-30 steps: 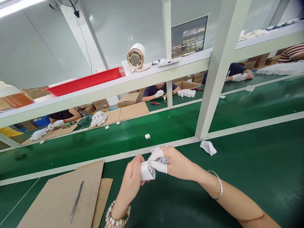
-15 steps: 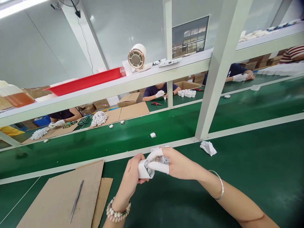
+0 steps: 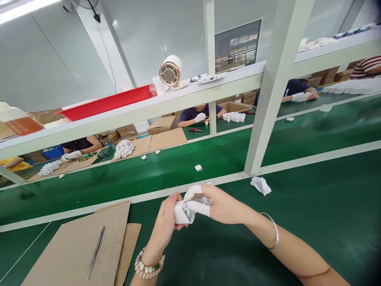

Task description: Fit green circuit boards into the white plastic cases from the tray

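Note:
My left hand (image 3: 165, 222) grips a small white plastic housing (image 3: 180, 213) just above the green work surface (image 3: 312, 206), its open end turned toward the right. My right hand (image 3: 218, 204) wears white finger cots on thumb and forefinger. It pinches the housing's open end while several small metal pieces (image 3: 205, 200) lie tucked in its curled fingers. Both hands meet at the housing near the bottom centre of the head view.
Cardboard sheets (image 3: 74, 246) with a metal file (image 3: 95, 253) lie at the lower left. A crumpled white glove (image 3: 260, 185) rests by the frame post (image 3: 268, 99). Small white parts (image 3: 198, 168) ride the green conveyor. Other people work across it beside boxes and part piles.
My left hand has tilted the housing and closed tighter on it while my right fingers press at its open end. The white parts on the conveyor have drifted to the right.

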Demonstrator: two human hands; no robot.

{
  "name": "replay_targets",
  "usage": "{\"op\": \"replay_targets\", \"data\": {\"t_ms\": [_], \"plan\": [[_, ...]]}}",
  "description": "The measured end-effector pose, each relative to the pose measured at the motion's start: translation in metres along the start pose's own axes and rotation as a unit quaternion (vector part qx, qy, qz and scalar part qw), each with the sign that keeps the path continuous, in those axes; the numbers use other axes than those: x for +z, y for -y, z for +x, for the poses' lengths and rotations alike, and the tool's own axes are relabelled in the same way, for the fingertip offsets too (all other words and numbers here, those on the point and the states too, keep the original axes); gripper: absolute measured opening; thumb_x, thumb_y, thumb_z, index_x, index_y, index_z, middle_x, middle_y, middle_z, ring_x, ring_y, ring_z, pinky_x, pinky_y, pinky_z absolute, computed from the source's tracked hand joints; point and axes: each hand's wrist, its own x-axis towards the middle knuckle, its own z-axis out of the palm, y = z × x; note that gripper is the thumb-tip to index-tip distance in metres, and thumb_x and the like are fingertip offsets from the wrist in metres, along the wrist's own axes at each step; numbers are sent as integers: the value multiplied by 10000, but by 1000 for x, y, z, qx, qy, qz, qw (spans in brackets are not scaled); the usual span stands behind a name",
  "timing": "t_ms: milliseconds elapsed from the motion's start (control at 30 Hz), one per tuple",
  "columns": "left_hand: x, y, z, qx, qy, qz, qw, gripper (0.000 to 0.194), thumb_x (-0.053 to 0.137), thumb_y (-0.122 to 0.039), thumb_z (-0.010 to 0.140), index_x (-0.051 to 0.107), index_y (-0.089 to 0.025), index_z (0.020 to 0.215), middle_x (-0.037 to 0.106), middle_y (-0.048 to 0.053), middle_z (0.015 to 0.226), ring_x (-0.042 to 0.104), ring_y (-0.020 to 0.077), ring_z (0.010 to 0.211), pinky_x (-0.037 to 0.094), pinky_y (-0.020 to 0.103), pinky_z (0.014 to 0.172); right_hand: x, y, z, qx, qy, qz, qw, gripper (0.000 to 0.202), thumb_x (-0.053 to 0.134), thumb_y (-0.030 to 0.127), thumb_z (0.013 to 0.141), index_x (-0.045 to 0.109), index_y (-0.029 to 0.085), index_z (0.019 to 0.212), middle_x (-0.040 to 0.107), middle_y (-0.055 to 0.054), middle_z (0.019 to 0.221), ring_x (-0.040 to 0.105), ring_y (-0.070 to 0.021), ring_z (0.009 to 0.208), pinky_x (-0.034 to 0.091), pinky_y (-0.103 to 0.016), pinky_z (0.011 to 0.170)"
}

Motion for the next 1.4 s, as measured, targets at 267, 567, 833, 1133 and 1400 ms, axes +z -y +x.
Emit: {"op": "replay_targets", "data": {"t_ms": [267, 567, 833, 1133, 1400], "plan": [[0, 13, 21, 68, -29, -78, 994, 342, 442, -547, 925, 408, -213, 855, 461, -40, 734, 453, 90, 593, 394, 201, 542, 0, -11, 10, -34, -48, -202, 978, 322, 631, 410, 842, 621, 264, 1129, 585, -49, 1011, 542, -174, 799, 454, -303, 715], [-34, 59, 61, 39, 26, 282, 958, 388, 549, -461, 864, 460, -188, 1126, 548, 110, 1137, 554, 224, 1003, 449, 374, 866, -85, -100, 49, 160, -157, -415, 882, 220, 573, 162, 854, 628, 126, 1064, 554, -148, 1190, 583, -236, 985, 465, -347, 844], [-20, 91, 65, 1, 77, 424, 903, 275, 604, -253, 782, 543, -209, 1047, 562, 71, 1112, 553, 227, 980, 437, 343, 839, -120, -183, 40, 317, -171, -513, 779, 318, 584, 328, 911, 577, 146, 1172, 592, -93, 1186, 605, -211, 1010, 522, -414, 850], [-11, 95, 66, 30, 69, 495, 865, 71, 520, -161, 819, 541, -188, 881, 578, 58, 1002, 562, 209, 905, 418, 304, 783, -97, -214, 57, 279, -134, -523, 794, 354, 585, 333, 910, 560, 151, 1213, 564, -105, 1248, 581, -234, 1078, 498, -449, 901], [-17, 77, 56, 35, 102, 493, 863, 33, 461, -195, 847, 457, -200, 814, 583, 40, 959, 546, 207, 887, 396, 310, 755, -96, -222, 57, 299, -153, -450, 827, 370, 584, 334, 910, 548, 150, 1229, 559, -109, 1251, 584, -233, 1069, 505, -443, 889]]}}
